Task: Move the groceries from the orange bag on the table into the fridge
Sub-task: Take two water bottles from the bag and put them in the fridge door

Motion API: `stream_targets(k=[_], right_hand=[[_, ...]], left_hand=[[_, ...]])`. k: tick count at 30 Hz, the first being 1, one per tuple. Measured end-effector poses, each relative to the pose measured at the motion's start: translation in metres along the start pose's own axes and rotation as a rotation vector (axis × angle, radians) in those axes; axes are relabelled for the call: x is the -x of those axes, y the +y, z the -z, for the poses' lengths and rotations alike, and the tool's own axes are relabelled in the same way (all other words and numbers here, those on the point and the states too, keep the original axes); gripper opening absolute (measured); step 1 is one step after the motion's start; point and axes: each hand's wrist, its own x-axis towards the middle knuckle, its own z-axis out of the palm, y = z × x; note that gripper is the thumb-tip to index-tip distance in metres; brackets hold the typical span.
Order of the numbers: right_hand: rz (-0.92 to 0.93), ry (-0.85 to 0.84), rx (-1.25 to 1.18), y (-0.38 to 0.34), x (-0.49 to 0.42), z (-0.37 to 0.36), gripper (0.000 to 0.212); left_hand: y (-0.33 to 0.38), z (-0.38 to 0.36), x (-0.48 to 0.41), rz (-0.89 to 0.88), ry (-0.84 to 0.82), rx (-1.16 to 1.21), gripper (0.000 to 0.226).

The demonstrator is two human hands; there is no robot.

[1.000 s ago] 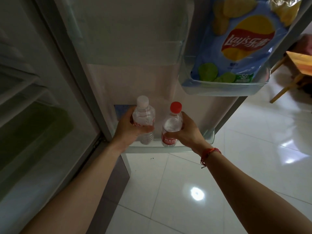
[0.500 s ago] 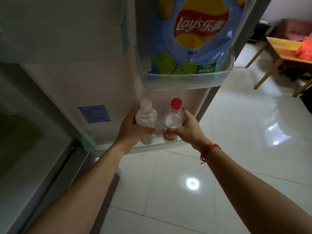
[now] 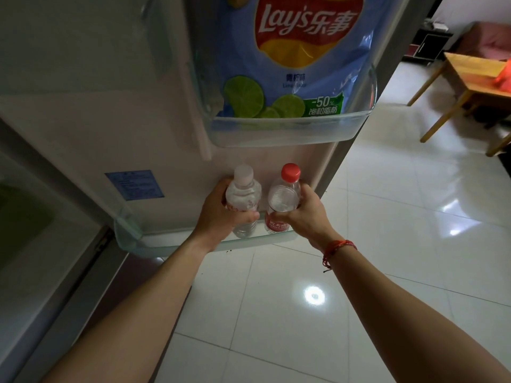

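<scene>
The fridge door [image 3: 83, 128] stands open in front of me. My left hand [image 3: 221, 214] is wrapped around a clear water bottle with a pale cap [image 3: 244, 193]. My right hand [image 3: 304, 217] grips a second water bottle with a red cap and red label [image 3: 282, 200]. Both bottles stand upright, side by side, with their bases inside the clear bottom door shelf [image 3: 166, 244]. Above them a big blue Lay's chips bag [image 3: 298, 56] sits in the upper door shelf [image 3: 290, 131]. The orange bag [image 3: 504, 78] shows at the far right edge on a wooden table [image 3: 470, 70].
The fridge's dark interior [image 3: 25, 217] lies to the left. Glossy white floor tiles [image 3: 387, 244] spread below and to the right. A blue sticker [image 3: 134, 185] is on the door's inner wall. Dark furniture [image 3: 431, 42] stands behind the table.
My view has swung right, from the fridge interior toward the door and the room. Both hands have stayed on the two bottles at the bottom door shelf.
</scene>
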Motion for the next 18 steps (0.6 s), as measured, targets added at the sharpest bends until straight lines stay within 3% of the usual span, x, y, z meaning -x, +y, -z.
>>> stream_targets(k=[8,18], right_hand=[[0.015,0.007,0.007,-0.001,0.001,-0.002,0.065],[0.025,-0.013,-0.019,0.000,0.006,-0.006,0.075]], left_hand=[[-0.003,0.003,0.003,0.008,0.048,-0.044,0.067],[-0.004,-0.009,0.005,-0.021,0.168,-0.174,0.076]])
